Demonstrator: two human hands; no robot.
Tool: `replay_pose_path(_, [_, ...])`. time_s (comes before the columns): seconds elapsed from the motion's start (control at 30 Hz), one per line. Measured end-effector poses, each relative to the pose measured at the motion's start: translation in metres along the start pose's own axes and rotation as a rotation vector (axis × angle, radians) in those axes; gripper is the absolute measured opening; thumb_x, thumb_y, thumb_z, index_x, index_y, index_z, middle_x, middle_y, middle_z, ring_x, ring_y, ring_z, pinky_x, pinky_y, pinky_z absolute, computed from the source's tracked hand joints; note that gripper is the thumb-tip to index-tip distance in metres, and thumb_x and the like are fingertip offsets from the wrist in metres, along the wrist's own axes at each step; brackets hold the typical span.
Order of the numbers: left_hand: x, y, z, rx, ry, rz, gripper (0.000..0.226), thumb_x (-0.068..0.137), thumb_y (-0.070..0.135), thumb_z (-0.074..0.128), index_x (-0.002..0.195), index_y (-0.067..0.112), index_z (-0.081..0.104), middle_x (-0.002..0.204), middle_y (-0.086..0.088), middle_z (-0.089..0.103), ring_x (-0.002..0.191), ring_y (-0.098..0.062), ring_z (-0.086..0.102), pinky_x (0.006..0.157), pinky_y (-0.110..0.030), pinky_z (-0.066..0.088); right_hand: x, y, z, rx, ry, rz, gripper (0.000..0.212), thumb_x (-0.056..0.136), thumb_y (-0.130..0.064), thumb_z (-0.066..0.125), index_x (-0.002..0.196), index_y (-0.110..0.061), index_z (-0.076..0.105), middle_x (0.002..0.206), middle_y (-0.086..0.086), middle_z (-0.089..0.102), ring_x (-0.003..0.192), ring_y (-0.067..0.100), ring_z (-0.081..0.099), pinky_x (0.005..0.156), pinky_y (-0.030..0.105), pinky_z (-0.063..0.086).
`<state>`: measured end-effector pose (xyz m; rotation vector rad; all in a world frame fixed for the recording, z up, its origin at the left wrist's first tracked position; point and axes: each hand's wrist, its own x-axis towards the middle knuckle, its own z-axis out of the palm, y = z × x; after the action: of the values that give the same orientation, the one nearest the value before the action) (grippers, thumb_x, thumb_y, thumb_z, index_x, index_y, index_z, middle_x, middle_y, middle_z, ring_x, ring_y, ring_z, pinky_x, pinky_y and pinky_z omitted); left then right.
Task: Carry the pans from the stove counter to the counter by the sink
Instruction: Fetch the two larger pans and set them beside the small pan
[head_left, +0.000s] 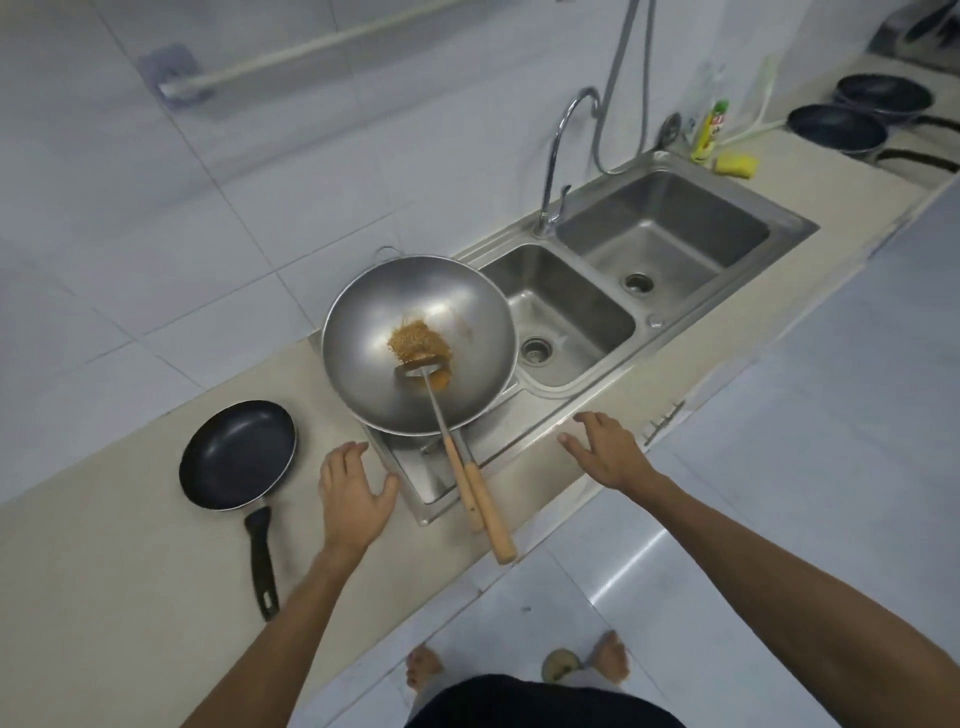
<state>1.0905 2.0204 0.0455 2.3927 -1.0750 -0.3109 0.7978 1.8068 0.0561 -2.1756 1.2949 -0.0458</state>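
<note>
A steel wok (395, 322) rests on the sink's drainboard, holding brown scraps and a spatula (436, 400); two wooden handles stick out over the counter's front edge. A black frying pan (236, 454) lies on the counter to its left, handle toward me. Two more dark pans (836, 130) (883, 96) sit on the far counter at the right. My left hand (353, 493) hovers open between the frying pan and the wok handles. My right hand (608, 449) is open over the sink's front rim. Neither hand holds anything.
A double steel sink (665, 228) with a curved tap (563, 150) lies right of the wok. A dish soap bottle (709, 130) and a yellow sponge (737, 165) stand behind the sink. The tiled wall backs the counter; the tiled floor and my bare feet are below.
</note>
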Motion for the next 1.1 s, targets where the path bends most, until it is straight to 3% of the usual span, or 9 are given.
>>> replay_pose_path(0.17, [0.022, 0.143, 0.06, 0.046, -0.096, 0.215, 0.069, 0.089, 0.049, 0.05, 0.135, -0.002, 0.052, 0.139, -0.023, 0.05, 0.133, -0.041, 0.041, 0.11, -0.055, 0.035, 0.014, 0.107, -0.084, -0.13, 0.031, -0.031, 0.053, 0.099, -0.047, 0.044, 0.131, -0.006, 0.05, 0.133, 0.018, 0.056, 0.12, 0.035, 0.051, 0.099, 0.049, 0.041])
replay_pose_path(0.37, [0.052, 0.294, 0.14, 0.231, -0.262, 0.416, 0.069, 0.093, 0.052, 0.043, 0.141, 0.002, 0.046, 0.145, -0.019, 0.048, 0.137, -0.033, 0.039, 0.114, -0.042, 0.028, 0.019, 0.232, -0.168, -0.207, 0.121, 0.092, 0.062, 0.096, -0.055, 0.041, 0.134, -0.006, 0.047, 0.137, 0.019, 0.052, 0.124, 0.036, 0.047, 0.099, 0.051, 0.04])
replay_pose_path(0.73, [0.129, 0.514, 0.288, 0.331, -0.473, 0.519, 0.068, 0.096, 0.051, 0.049, 0.146, 0.007, 0.039, 0.153, -0.013, 0.04, 0.142, -0.031, 0.032, 0.115, -0.044, 0.028, 0.083, 0.388, -0.26, -0.165, 0.12, 0.334, 0.065, 0.095, -0.059, 0.04, 0.137, -0.009, 0.044, 0.138, 0.017, 0.051, 0.126, 0.033, 0.044, 0.099, 0.049, 0.041])
replay_pose_path(0.93, [0.209, 0.645, 0.37, 0.24, -0.581, 0.516, 0.077, 0.098, 0.045, 0.048, 0.158, 0.007, 0.018, 0.169, -0.015, 0.006, 0.155, -0.033, 0.006, 0.124, -0.045, 0.011, 0.15, 0.492, -0.341, -0.073, 0.121, 0.465, 0.069, 0.094, -0.061, 0.041, 0.139, -0.008, 0.041, 0.14, 0.019, 0.049, 0.127, 0.035, 0.045, 0.101, 0.049, 0.04])
replay_pose_path(1.1, [0.266, 0.754, 0.434, 0.203, -0.635, 0.58, 0.077, 0.098, 0.041, 0.05, 0.158, 0.007, 0.016, 0.169, -0.015, 0.006, 0.155, -0.033, 0.005, 0.123, -0.045, 0.011, 0.193, 0.578, -0.411, -0.022, 0.162, 0.576, 0.073, 0.091, -0.06, 0.049, 0.141, -0.007, 0.038, 0.144, 0.019, 0.045, 0.129, 0.035, 0.043, 0.103, 0.049, 0.039])
